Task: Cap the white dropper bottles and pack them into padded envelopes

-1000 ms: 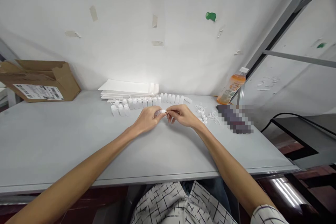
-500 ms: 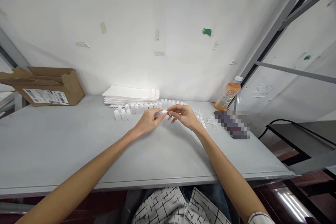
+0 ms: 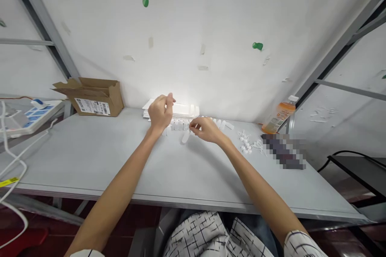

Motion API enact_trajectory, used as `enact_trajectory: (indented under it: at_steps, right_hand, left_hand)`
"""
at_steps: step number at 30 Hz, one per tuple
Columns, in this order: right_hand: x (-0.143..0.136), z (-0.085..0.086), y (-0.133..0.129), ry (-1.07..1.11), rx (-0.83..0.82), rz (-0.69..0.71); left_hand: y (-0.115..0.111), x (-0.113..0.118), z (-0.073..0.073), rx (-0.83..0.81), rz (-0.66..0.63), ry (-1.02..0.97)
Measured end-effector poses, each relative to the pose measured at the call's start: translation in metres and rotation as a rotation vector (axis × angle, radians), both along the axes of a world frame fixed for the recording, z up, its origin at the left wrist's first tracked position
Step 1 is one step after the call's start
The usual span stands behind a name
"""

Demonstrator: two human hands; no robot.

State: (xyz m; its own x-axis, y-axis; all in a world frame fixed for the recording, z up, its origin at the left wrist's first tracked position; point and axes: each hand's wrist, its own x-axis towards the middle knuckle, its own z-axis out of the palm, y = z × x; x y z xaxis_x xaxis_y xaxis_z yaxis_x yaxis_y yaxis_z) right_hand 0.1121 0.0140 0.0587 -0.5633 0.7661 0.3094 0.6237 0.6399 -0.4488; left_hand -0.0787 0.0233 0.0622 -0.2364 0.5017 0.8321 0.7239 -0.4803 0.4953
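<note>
A small white bottle-like piece (image 3: 185, 137) hangs tilted just below the fingertips of my right hand (image 3: 205, 129). Those fingers are pinched at its upper end, where a thin white cord showed earlier. My left hand (image 3: 160, 113) is raised to the left of it, apart from the piece, with curled fingers; whether anything is inside them is hidden. Behind both hands runs a row of similar white pieces (image 3: 180, 125), partly covered by the hands. A pile of small white caps and cords (image 3: 245, 144) lies to the right.
A stack of white sheets (image 3: 183, 110) lies against the wall. An open cardboard box (image 3: 99, 98) stands at the back left, an orange drink bottle (image 3: 279, 116) at the back right, near a blurred dark object (image 3: 283, 152). White cables (image 3: 22, 164) hang at the left.
My left hand has let go of the white piece and moved up and left, its fingers curled. The piece now hangs from my right hand. The view has turned left.
</note>
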Motion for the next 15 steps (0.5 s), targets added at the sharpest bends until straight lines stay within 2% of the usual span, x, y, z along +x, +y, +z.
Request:
enact_trajectory:
  at_steps: [3,6,15]
  right_hand:
    - [-0.031,-0.002,0.005,-0.22,0.112,-0.013]
    - [-0.05,-0.003,0.01,-0.328,0.15,-0.034]
    - [-0.059,-0.007,0.024,-0.315,0.16,-0.047]
  left_hand:
    - [0.009,-0.018,0.001,0.004,0.062,-0.106]
    - [0.014,-0.027,-0.002,-0.027,0.102,-0.146]
    - [0.018,-0.03,-0.006,-0.099,0.141,-0.133]
